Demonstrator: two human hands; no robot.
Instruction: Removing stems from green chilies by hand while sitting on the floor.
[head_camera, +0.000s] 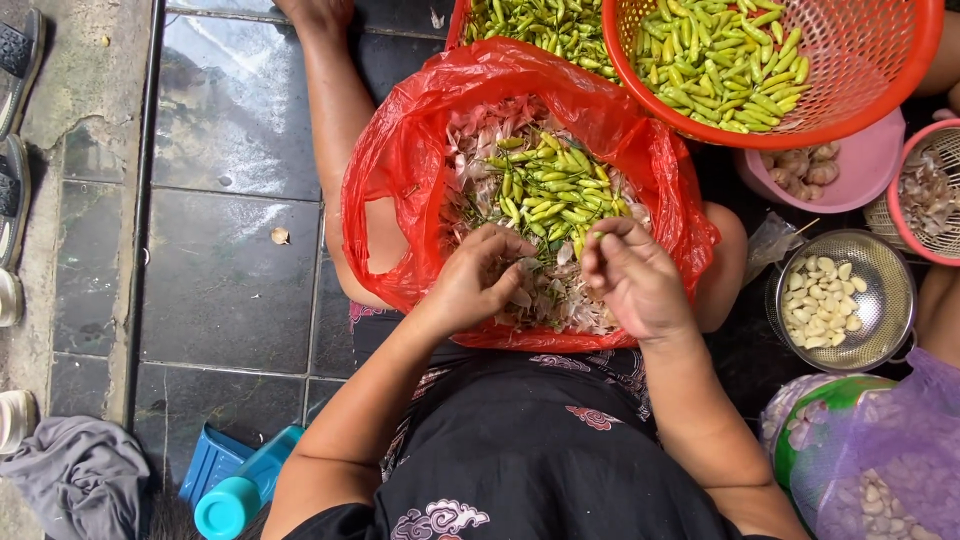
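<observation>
- Head camera view looks down at a seated person's lap on a dark tiled floor (230, 290).
- Open red plastic bag (400, 170) rests on the lap, filled with papery garlic skins (480, 130) and a pile of small green-yellow chillies (550, 190) at its middle.
- Round orange plastic basket (860, 70) of more green chillies overlaps the bag's far right edge.
- Round metal colander (885, 290) holding peeled garlic cloves (825, 295) sits on the floor, right of the bag.
- Pink plastic bowl (870, 165) of unpeeled garlic lies beside the colander's far edge.
- Left hand (480, 285), fingers curled, pinches something small over the bag's near edge; what it is, I cannot tell.
- Right hand (635, 280), fingers bent, grips a single green chilli (597, 237) beside the pile.
</observation>
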